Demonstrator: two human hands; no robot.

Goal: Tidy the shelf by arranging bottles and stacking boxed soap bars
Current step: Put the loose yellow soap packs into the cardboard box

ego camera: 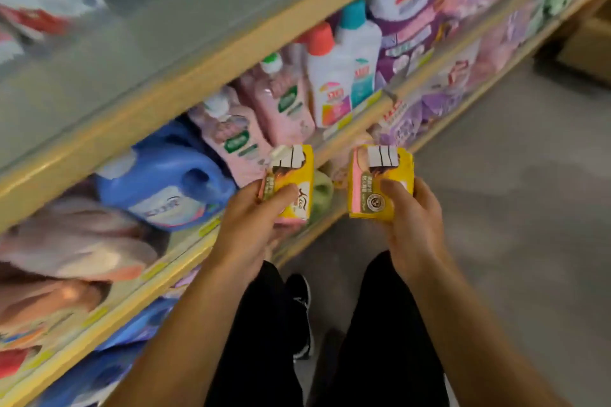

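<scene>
Stacking these two boxes neatly looks like the step in hand, and both are off the shelf, held in front of it at about the height of the middle shelf.

Far left on that shelf lie blurred pinkish pouches [76, 241], then a blue jug [165, 185] on its side, then pink bottles [238, 139] leaning back, then white bottles [334, 82] with red and teal caps standing upright. Purple packs [406, 33] fill the far right.

The left hand [251, 225] grips one yellow soap box [291, 182], thumb curled across its front and fingers wrapped behind, the box tilted a little to the right. Just beside it, not touching, the right hand [413, 215] grips a second soap box [380, 182] the same way — thumb on the front face, fingers round the back — and that box sits nearly square.

To stack well, I would straighten the left box first so both faces match, then bring one flat onto the other with edges flush before letting go. A pinch on the short sides would free the broad faces to meet. Where the stack should go I cannot tell — the shelf front near the hands is blurred and partly hidden behind the boxes.
</scene>
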